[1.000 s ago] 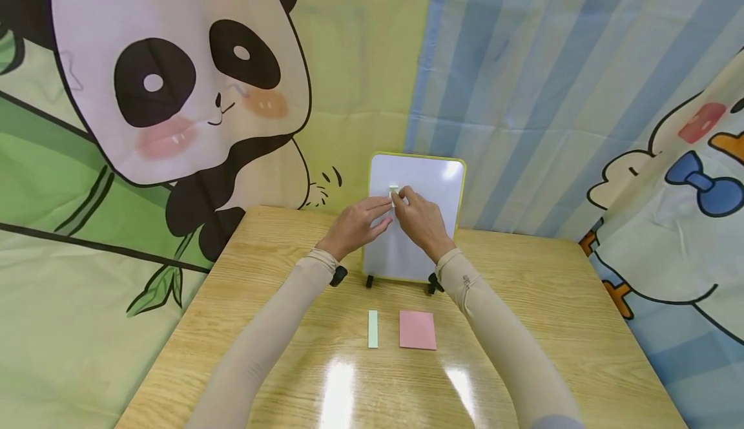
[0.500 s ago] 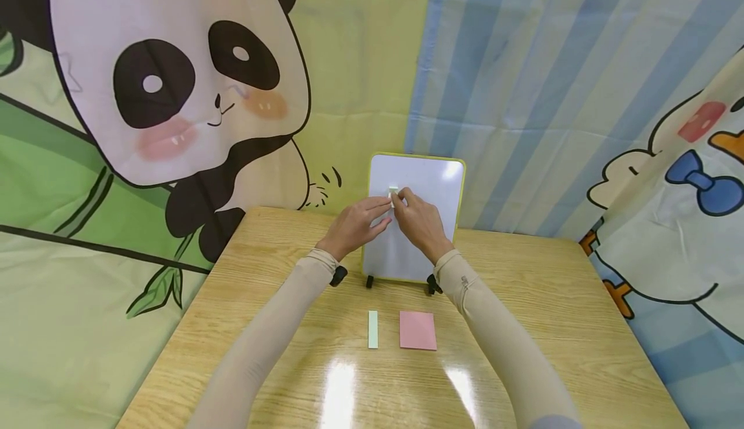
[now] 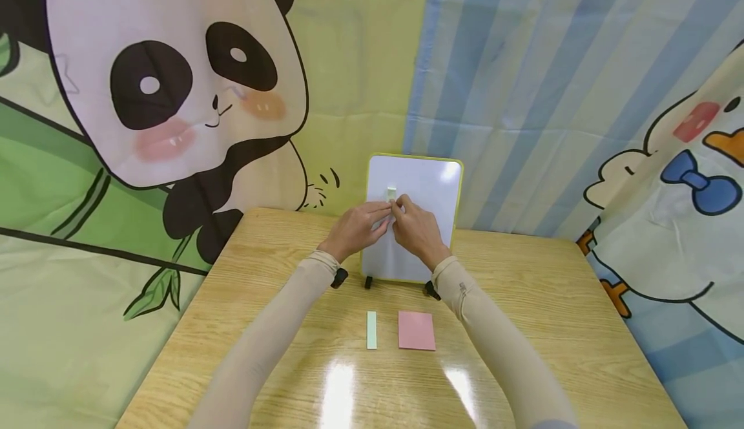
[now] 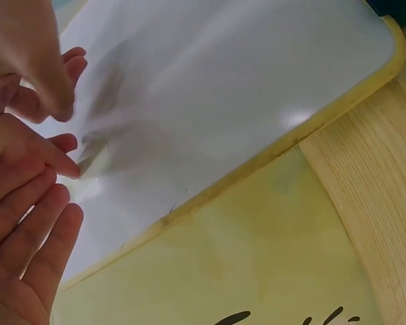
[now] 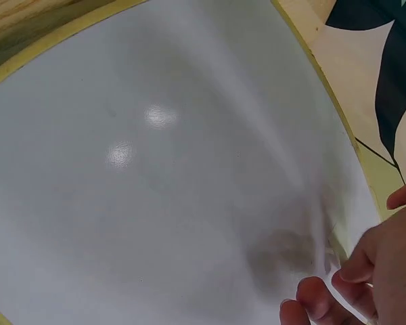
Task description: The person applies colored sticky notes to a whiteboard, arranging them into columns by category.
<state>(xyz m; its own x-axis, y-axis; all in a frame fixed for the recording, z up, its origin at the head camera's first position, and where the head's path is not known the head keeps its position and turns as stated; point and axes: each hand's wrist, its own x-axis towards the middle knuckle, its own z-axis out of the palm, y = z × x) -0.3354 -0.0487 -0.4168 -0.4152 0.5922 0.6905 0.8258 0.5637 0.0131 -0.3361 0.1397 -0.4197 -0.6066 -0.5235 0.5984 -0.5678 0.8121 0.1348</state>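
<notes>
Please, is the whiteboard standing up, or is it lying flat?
Standing up: in the head view, the whiteboard rises from black feet on the wooden table.

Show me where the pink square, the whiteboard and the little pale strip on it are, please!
Pink square (image 3: pixel 416 331): head view, middle of its top face.
Whiteboard (image 3: pixel 427 177): head view, bare upper part of its white face.
Pale strip (image 3: pixel 392 192): head view, its upper end.

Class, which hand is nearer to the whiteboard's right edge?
Right. In the head view, the right hand lies just inside that right edge; the left hand is farther away, overlapping the board's left edge.
</notes>
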